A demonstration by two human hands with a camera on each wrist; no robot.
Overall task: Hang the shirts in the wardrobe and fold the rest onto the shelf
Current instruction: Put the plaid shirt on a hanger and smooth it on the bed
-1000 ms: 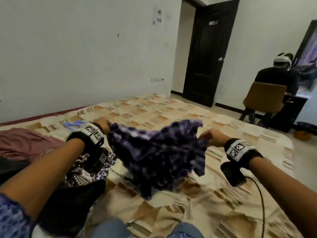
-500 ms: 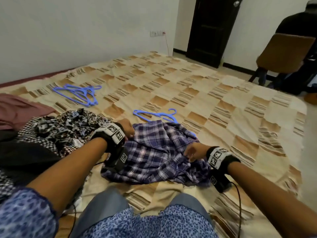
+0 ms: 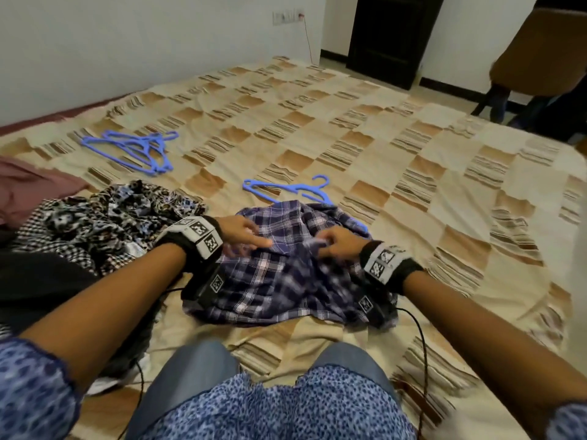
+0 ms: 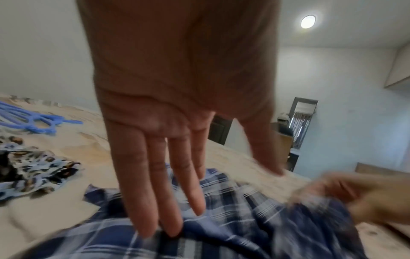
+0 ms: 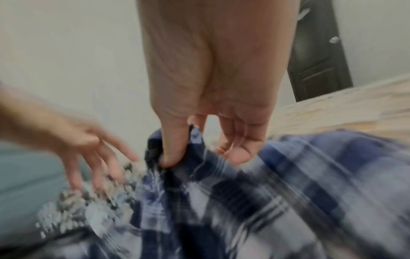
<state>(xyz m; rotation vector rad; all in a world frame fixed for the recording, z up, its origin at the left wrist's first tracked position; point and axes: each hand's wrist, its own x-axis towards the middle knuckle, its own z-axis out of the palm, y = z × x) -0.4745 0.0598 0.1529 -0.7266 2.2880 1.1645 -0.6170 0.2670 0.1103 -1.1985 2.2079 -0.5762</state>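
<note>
White walls and a dark door [image 3: 394,36] close off the far side of a room where a bed [image 3: 365,147] with a beige and brown patchwork cover fills most of the head view. Crumpled on the cover in front of the person's knees lies a blue plaid shirt [image 3: 279,281]. The left hand [image 3: 239,231] hovers over the shirt's left part with its fingers [image 4: 155,184] straight and loosely spread, holding nothing; in the left wrist view their tips come down to the cloth, though contact cannot be told for sure. The right hand [image 3: 341,241] pinches a fold of the plaid cloth near the shirt's middle, thumb against curled fingers [image 5: 175,145], as the right wrist view shows despite the blur. Just beyond the shirt a single blue hanger [image 3: 289,188] lies flat on the cover, its near end touching or tucked under the cloth. Farther left and back sits a bundle of blue hangers [image 3: 133,150]. A heap of patterned clothes [image 3: 104,227] lies beside the left forearm, with a maroon cloth [image 3: 28,188] behind it. A brown chair [image 3: 536,55] stands off the bed's far right corner.
</note>
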